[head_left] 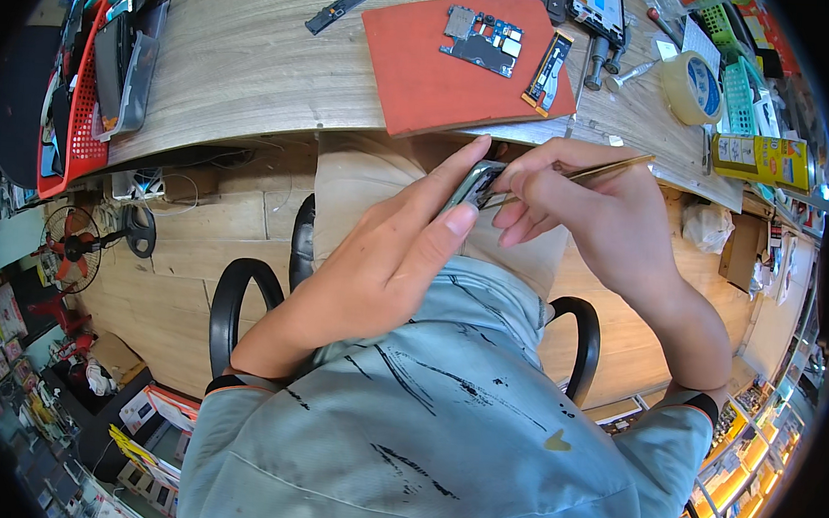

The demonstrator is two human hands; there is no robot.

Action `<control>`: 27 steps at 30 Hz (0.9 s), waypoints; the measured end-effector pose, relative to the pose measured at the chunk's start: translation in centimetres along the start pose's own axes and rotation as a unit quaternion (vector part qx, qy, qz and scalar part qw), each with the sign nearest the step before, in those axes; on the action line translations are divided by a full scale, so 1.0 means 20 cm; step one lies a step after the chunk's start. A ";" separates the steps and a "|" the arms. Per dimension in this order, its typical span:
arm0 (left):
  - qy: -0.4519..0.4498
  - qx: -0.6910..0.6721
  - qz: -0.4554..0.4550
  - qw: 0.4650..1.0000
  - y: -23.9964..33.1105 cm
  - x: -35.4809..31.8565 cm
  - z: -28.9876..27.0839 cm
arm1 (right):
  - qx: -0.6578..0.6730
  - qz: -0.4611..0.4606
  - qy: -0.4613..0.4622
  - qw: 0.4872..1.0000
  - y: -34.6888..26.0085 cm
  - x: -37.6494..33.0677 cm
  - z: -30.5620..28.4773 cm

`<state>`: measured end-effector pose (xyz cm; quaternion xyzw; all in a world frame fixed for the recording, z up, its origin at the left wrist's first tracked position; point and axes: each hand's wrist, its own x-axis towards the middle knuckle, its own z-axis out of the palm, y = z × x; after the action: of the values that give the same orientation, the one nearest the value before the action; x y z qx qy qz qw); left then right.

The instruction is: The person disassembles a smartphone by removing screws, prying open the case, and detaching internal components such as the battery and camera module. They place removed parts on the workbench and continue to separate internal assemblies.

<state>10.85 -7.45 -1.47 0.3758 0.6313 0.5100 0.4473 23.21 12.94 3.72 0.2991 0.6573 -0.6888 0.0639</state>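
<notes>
My left hand (pixel 377 257) grips a phone housing (pixel 479 181) on its edge, thumb on the near side and fingers along the back. The housing is tilted, with a shiny silvery rim, and most of its inside is hidden from me. In my right hand (pixel 609 213) is a thin gold-coloured tool (pixel 616 166), which looks like tweezers. Its rear end points up and right past the knuckles, while its tip is down at the housing. The right fingertips touch or nearly touch the housing's edge. Both hands are over my lap, just in front of the table edge.
On the table (pixel 247 63) lies a red pad (pixel 405 80) bearing a circuit board (pixel 487 42) and a narrow phone part (pixel 548 74). A black part (pixel 336 11) is farther left. At right are a tape roll (pixel 693 86) and a yellow can (pixel 762 160); a red basket (pixel 88 129) stands left.
</notes>
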 end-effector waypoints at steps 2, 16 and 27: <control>0.006 -0.001 0.025 1.000 0.00 0.01 0.00 | 0.005 0.001 0.009 1.000 -0.01 0.01 0.01; 0.008 -0.174 -0.031 0.984 -0.04 0.01 -0.01 | -0.065 -0.167 -0.064 0.982 0.08 0.04 -0.03; 0.032 0.117 0.081 0.989 0.00 0.02 -0.01 | 0.015 0.001 0.003 1.000 0.04 0.04 0.02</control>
<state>10.62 -7.08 -1.58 0.4588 0.6683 0.4787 0.3372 22.74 12.78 2.66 0.3024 0.6470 -0.6976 0.0583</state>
